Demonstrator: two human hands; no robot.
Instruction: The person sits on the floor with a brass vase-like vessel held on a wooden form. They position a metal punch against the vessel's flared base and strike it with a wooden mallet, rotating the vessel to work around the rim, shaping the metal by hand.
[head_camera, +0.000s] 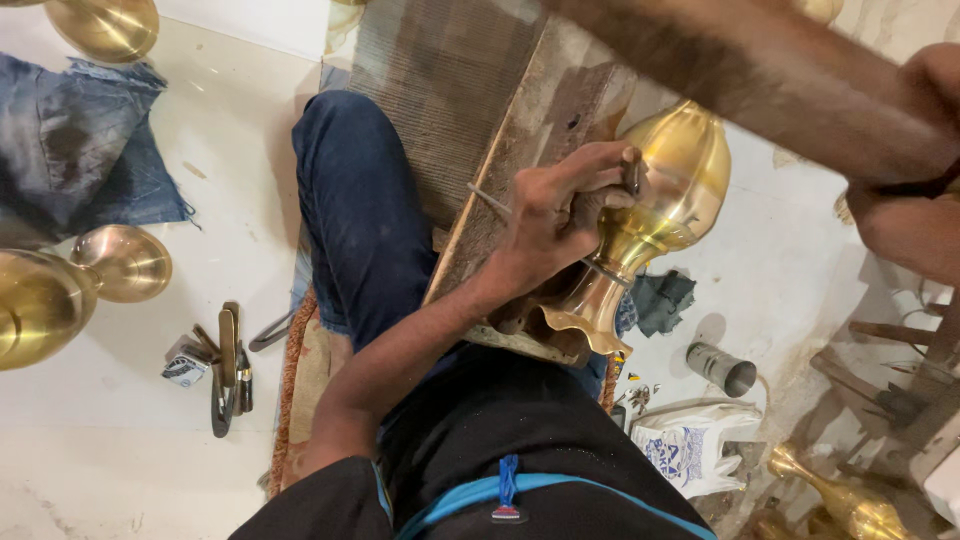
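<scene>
Wooden plank (520, 190) slanted over lap, rough, grey. Brass vase (650, 220) shiny, bulbous, flared scalloped foot, lying against plank edge. Left hand (560, 215) bent at wrist, fingers clamped on vase neck with small tool. Right hand (910, 225) blurred, raised, grip unclear.

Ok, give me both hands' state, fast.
Left hand: closed on a small tool against the brass vase.
Right hand: blurred at the frame edge, cannot tell.
</scene>
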